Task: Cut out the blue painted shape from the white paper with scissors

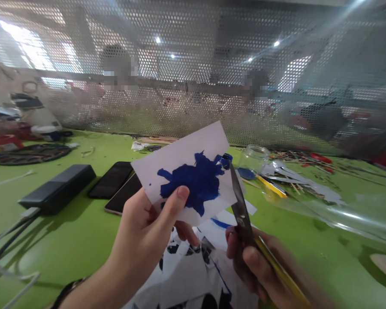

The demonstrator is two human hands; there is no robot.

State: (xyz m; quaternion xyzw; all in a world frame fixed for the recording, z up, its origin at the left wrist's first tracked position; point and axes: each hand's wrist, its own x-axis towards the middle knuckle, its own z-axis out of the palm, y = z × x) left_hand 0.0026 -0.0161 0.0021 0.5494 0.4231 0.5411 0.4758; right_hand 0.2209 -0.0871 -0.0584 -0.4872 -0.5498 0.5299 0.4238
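My left hand pinches a white piece of paper, thumb on its front and the fingers behind. A ragged blue painted patch covers much of the paper's middle. In my right hand is a pair of scissors with metal blades and a yellow handle. The blades point up along the paper's right edge and look nearly closed; whether they touch the paper I cannot tell. Below both hands lie paper scraps with black and blue marks.
On the green table are a black power brick with cables, a phone and another dark flat device. To the right are a glass jar, a yellow cutter and clear plastic film. A perforated metal screen stands behind.
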